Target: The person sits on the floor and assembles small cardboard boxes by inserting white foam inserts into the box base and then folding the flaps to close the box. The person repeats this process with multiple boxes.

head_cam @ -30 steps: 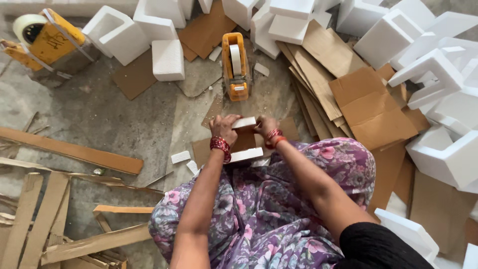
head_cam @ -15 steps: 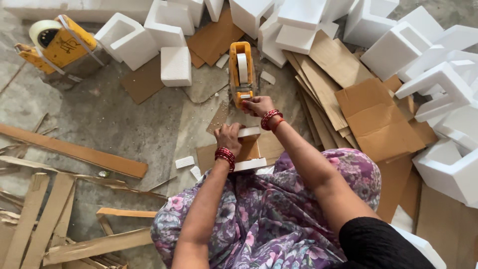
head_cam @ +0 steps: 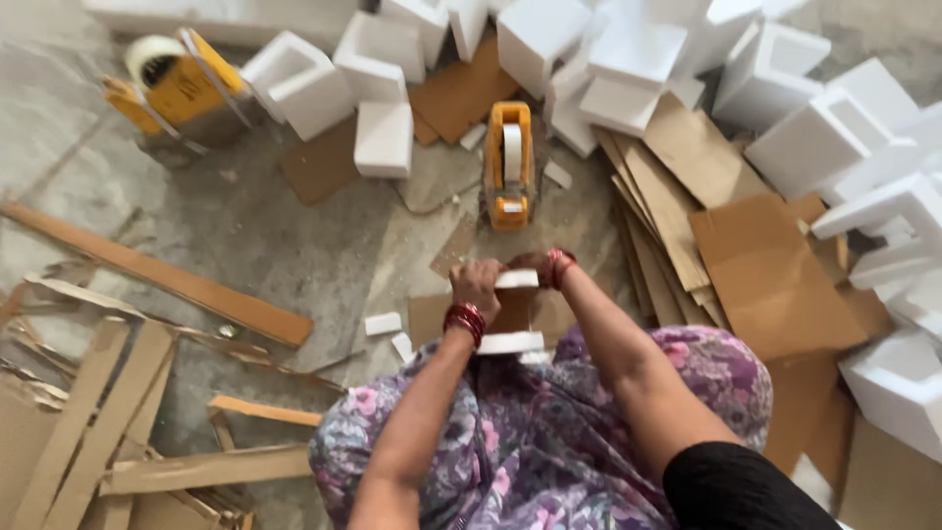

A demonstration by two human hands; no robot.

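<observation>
Both forearms extend up from the lower frame toward centre. Left hand (head_cam: 478, 283) and right hand (head_cam: 535, 267) sit close together, fingers curled closed; red bangles on both wrists.

Both hands, left hand (head_cam: 478, 283) and right hand (head_cam: 535, 265), hold a white foam strip (head_cam: 516, 280) near the orange tape dispenser (head_cam: 509, 164).

The person wears a loose purple garment printed with pink and white flowers (head_cam: 549, 442), covering the lap and knees. At five o'clock a black short sleeve (head_cam: 736, 491) covers the right upper arm. Both forearms are bare. Red bangles (head_cam: 465, 320) ring the left wrist; red bangles (head_cam: 560, 263) also ring the right wrist.
</observation>
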